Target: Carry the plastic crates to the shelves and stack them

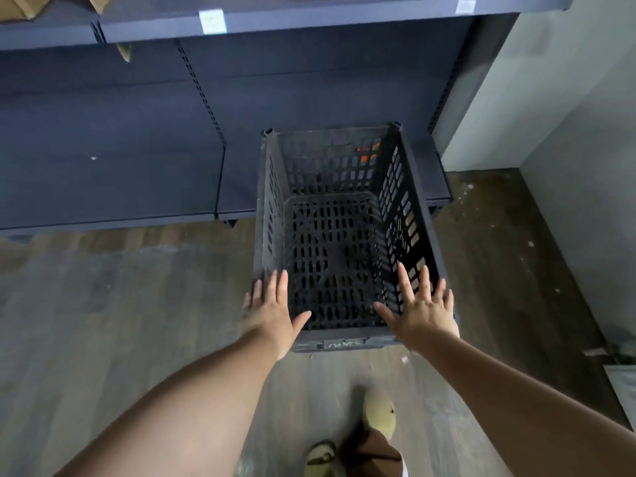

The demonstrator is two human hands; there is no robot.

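Observation:
A black slotted plastic crate [330, 235] stands open side up, its far end over the lowest dark blue shelf [113, 187] and its near end toward me above the floor. My left hand [272, 311] lies flat with straight fingers on the crate's near left corner. My right hand [421, 309] lies the same way, fingers spread, on the near right corner. Something orange shows through the slots of the crate's far wall. The crate is empty inside.
An upper shelf [309, 18] with white label tags runs across the top; cardboard boxes [24, 5] sit at its left. A grey wall [550, 98] closes the right side. The floor [120, 304] is wood-look planks. My feet in light sandals [378, 418] are below.

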